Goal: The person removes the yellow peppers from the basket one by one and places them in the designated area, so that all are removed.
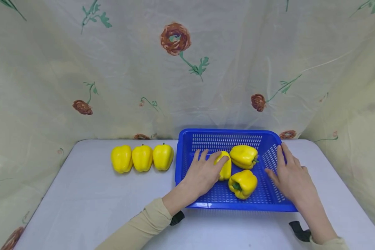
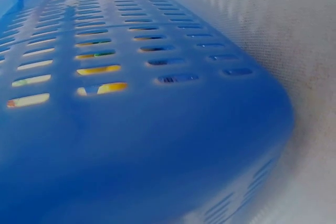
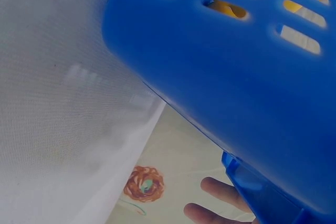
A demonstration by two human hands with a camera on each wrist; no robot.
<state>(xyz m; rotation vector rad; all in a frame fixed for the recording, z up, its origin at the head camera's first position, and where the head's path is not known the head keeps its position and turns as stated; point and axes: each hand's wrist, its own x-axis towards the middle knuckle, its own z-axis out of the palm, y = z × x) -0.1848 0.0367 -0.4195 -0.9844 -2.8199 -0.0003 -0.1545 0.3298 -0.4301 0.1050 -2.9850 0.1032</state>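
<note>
In the head view, a blue basket [image 1: 237,207] holds three yellow bell peppers. My left hand [image 1: 203,173] is inside it, thumb and index finger around the leftmost pepper [image 1: 226,170]; the other fingers are spread to the left. Right of that pepper lie one pepper on its side [image 1: 243,156] and, nearer the front, another with its green stem forward [image 1: 243,184]. My right hand [image 1: 292,177] holds the basket's right rim, thumb on the inner side. The right wrist view shows fingertips [image 3: 223,192] outside the basket wall [image 3: 210,61]. The left wrist view shows only the basket's outside [image 2: 142,140].
Three yellow peppers stand in a row left of the basket: left [image 1: 122,159], middle [image 1: 142,158] and right [image 1: 163,157]. They are on the white tabletop [image 1: 97,198]. Behind the table hangs a flowered cloth [image 1: 128,69].
</note>
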